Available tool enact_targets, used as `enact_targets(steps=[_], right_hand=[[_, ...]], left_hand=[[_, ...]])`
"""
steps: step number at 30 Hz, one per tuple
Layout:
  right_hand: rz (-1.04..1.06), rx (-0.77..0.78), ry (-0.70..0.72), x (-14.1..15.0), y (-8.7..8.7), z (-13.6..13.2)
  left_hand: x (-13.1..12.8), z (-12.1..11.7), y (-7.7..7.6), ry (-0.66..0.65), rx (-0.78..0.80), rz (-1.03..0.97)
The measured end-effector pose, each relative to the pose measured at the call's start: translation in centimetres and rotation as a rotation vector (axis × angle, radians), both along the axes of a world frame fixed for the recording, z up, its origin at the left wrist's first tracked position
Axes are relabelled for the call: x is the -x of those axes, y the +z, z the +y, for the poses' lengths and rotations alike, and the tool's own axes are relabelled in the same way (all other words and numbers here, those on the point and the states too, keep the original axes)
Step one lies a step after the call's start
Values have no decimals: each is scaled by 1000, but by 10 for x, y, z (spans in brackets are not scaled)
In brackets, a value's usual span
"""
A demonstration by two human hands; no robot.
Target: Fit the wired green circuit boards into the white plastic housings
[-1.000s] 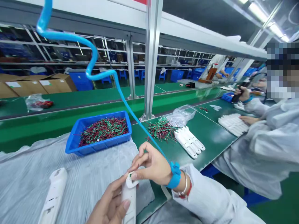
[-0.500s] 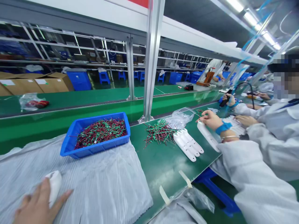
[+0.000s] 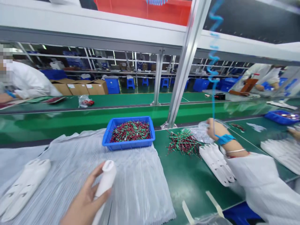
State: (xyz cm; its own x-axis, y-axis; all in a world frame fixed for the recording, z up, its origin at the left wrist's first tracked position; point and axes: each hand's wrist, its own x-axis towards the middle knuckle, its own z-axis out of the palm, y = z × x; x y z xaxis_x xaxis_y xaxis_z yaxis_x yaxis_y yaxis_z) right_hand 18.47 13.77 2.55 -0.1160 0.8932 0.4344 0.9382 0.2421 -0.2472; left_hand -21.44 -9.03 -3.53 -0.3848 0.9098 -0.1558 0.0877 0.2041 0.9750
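My left hand [image 3: 85, 200] is wrapped round a long white plastic housing [image 3: 106, 179], held just above the white foam sheet [image 3: 131, 181]. My right hand [image 3: 214, 128], with a blue wrist strap [image 3: 225, 139] and coiled blue cord [image 3: 212, 62], reaches out over a clear plastic bag [image 3: 199, 131] beside a loose pile of red and green wired parts [image 3: 184, 143]. Its fingers are curled and partly hidden; what they hold I cannot make out. A row of white housings [image 3: 217, 162] lies just in front of my right wrist.
A blue tray [image 3: 128, 144] full of wired parts sits at the foam sheet's far edge. More white housings [image 3: 22, 184] lie at the left. An aluminium post [image 3: 181, 72] rises behind the pile. Co-workers in white sit at the far left [image 3: 28, 82] and right.
My left hand has picked a white housing up off the foam. My right hand has left the housing it carried at the row and moved to the plastic bag. The view swung left.
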Motion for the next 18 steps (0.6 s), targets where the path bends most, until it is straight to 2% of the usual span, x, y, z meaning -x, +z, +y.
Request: enact_targets(steps=[3, 5, 8, 10, 12, 18], right_hand=[[-122, 144, 326, 105, 12, 11], [-183, 198, 498, 176, 12, 16], [-261, 261, 625, 254, 7, 24], [-299, 296, 636, 278, 0, 30], [-322, 323, 629, 285, -8, 37], [-298, 301, 652, 271, -26, 51]], left_hand=[[-39, 0, -1, -163, -60, -278], [-62, -1, 0, -298, -11, -410], [-78, -7, 2, -393, 143, -437], [-77, -13, 1, -406, 199, -446], [-69, -17, -4, -421, 180, -470], [-56, -12, -29, -387, 49, -464]])
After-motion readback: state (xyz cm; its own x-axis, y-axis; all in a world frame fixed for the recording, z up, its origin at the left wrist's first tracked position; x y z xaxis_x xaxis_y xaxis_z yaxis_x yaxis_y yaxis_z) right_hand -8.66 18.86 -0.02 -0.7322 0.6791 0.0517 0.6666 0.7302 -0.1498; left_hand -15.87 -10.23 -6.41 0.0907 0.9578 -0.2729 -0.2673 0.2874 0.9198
